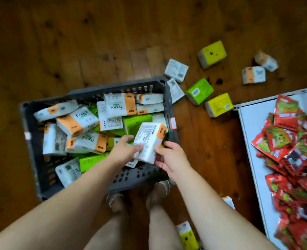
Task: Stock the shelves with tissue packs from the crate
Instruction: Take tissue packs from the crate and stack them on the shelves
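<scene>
Gripping one white-and-orange plastic-wrapped tissue pack [149, 139] between left hand [124, 150] and right hand [170, 157] above the near-full dark grey slatted plastic crate [169, 107], stocking seemingly barely begun, loose packs [199, 91] strewn across the wooden floor [95, 42], none visible on the white shelf [253, 121].

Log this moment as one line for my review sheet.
step: pick from crate | left hand: grips tissue pack | right hand: grips same tissue pack | crate: many packs inside | floor: loose packs

Dark grey crate [169, 109], white-orange and green tissue packs [120, 105], red snack packets [289, 141].
</scene>
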A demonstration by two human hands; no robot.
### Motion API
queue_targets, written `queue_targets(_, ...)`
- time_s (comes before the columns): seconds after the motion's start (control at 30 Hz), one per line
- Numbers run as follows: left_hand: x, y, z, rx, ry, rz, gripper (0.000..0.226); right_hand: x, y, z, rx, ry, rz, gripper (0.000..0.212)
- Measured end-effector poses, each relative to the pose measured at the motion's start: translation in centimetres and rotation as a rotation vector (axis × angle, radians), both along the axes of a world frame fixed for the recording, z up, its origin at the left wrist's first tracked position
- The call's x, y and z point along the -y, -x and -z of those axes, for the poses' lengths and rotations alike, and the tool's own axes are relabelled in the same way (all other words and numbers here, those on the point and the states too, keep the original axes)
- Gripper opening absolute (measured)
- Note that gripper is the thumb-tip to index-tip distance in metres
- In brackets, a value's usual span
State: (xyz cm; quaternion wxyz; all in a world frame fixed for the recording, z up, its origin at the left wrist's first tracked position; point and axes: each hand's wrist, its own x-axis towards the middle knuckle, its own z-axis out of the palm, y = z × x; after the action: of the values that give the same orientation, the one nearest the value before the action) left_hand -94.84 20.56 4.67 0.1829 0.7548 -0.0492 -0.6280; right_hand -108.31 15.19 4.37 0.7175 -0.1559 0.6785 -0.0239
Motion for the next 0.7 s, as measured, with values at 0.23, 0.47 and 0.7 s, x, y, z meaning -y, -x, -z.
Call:
queue_targets(0.23,4.3,-0.7,-16.0,-0.149,0.312,0.229,0.049,4.4,0.5,-15.7,0.174,0.219,0.140,0.030)
queue_targets(0.47,4.5,1.9,-28.5,-0.061,0.534,0.408,0.044,2.1,3.4,-28.7,0.137,0.471,0.312,0.057)
queue_targets(0.7,6.5,8.6,-39.2,-0.226,0.708,0.503,0.021,0.0,11.2,-39.3,0.098,0.706,0.511,0.050)
